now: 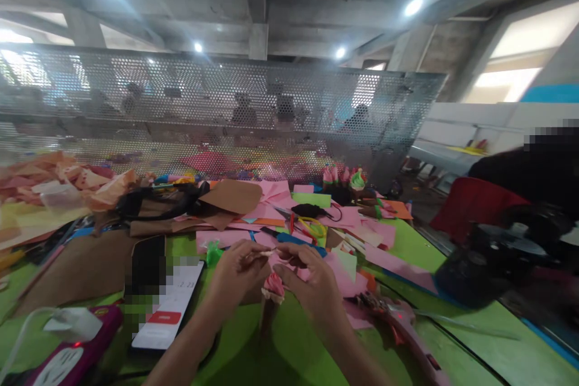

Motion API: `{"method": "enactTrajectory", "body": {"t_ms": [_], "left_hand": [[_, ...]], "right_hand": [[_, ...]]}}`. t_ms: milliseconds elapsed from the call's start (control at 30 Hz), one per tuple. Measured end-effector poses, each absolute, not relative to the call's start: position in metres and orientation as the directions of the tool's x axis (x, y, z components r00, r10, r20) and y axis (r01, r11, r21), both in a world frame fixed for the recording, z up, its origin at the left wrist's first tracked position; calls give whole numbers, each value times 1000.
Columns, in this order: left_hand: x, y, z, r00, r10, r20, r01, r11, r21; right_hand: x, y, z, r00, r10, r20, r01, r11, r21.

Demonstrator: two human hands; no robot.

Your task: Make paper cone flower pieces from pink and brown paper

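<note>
My left hand (235, 271) and my right hand (312, 280) meet over the green table (289, 350), fingers curled in a pinch. Between the fingertips of both runs a thin pale strip or stick (266, 251), too small to name. Just below the hands stands a small pink paper flower (274, 285) on a brown cone. Pink paper sheets (348, 280) lie under and beyond my right hand.
A phone (169, 307) lies at the left front, a pink device (75, 353) nearer the corner. Brown card (85, 265), scissors (310, 226), finished paper flowers (346, 178) and a glue gun (398, 319) crowd the table. A perforated metal screen (217, 108) stands behind. A person in dark clothes (534, 181) sits at the right.
</note>
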State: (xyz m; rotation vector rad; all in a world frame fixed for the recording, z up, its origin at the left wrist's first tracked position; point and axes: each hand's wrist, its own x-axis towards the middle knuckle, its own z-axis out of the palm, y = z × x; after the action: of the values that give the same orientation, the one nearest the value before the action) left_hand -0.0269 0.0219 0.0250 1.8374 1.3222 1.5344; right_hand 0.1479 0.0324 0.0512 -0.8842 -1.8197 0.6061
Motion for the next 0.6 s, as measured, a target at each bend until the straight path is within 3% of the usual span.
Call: {"method": "enactTrajectory", "body": {"t_ms": [200, 600], "left_hand": [[-28, 18, 29, -26, 821, 570, 401, -514, 758], [-29, 18, 26, -11, 827, 562, 648, -422, 634]], "right_hand": [[134, 33, 56, -225, 826, 517, 372, 563, -738], [127, 42, 53, -226, 806, 547, 359, 591, -722]]}}
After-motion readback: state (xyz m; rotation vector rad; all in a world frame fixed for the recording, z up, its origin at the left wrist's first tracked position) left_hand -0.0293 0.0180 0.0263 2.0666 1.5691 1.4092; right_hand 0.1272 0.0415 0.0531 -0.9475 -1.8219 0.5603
